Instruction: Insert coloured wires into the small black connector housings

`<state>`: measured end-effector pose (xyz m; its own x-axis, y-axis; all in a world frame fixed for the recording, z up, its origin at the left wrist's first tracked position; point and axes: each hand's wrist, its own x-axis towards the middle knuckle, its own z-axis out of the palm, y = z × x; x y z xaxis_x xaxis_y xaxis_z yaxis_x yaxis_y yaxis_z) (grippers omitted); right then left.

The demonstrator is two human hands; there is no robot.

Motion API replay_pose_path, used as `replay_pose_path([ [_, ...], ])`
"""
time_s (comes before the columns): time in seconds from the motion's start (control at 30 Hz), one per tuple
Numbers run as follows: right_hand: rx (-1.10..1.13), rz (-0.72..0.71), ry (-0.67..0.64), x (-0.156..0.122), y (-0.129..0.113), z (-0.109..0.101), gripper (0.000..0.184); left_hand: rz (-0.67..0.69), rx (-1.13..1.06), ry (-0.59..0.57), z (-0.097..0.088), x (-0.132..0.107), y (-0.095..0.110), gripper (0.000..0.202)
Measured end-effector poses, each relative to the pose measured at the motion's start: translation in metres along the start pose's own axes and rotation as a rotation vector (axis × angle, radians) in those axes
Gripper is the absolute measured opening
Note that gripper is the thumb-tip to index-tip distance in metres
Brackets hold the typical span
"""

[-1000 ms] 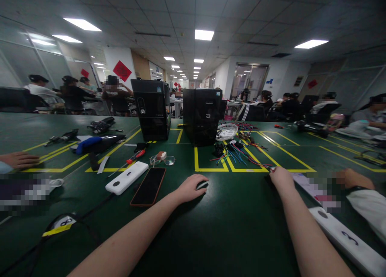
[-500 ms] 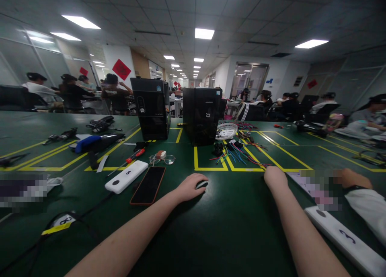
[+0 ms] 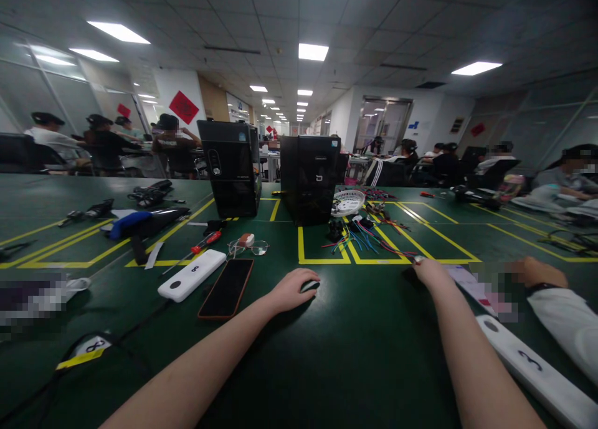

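My left hand (image 3: 295, 288) rests on the green table right of a dark phone (image 3: 227, 288). Its fingers and thumb curve around a small pale patch with a dark edge; I cannot make out what it is. Farther right, my right hand (image 3: 428, 271) is closed low over the table, near the ends of red and blue wires (image 3: 367, 239). A small shiny bit shows at its fingertips, too small to name. Beyond the hands stand two black computer towers, the left one (image 3: 228, 170) and the right one (image 3: 312, 180).
Glasses (image 3: 248, 247), a red-handled screwdriver (image 3: 205, 242) and a white power strip (image 3: 194, 276) lie left. Behind the wires sits a white basket (image 3: 348, 202). Another person's hand (image 3: 542, 273) and a second white strip (image 3: 532, 360) are at right. Yellow tape (image 3: 322, 261) marks the table.
The view has shifted slightly. My right hand has turned a little, and a shiny bit now shows at its fingertips. My left hand keeps its pose.
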<state>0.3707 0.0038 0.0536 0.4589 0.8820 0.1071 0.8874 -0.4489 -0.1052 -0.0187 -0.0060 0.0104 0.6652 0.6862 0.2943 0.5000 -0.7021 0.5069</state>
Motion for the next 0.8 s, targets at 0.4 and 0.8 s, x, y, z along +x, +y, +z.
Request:
replay_pose_path([
  [0.4, 0.056, 0.070, -0.070, 0.009, 0.028, -0.014, 0.031, -0.004, -0.007, -0.003, -0.002, 0.000, 0.004, 0.030],
  [0.8, 0.085, 0.087, -0.056, 0.009, 0.037, -0.008, 0.024, -0.001, -0.004, -0.004, -0.002, 0.000, 0.003, 0.028],
])
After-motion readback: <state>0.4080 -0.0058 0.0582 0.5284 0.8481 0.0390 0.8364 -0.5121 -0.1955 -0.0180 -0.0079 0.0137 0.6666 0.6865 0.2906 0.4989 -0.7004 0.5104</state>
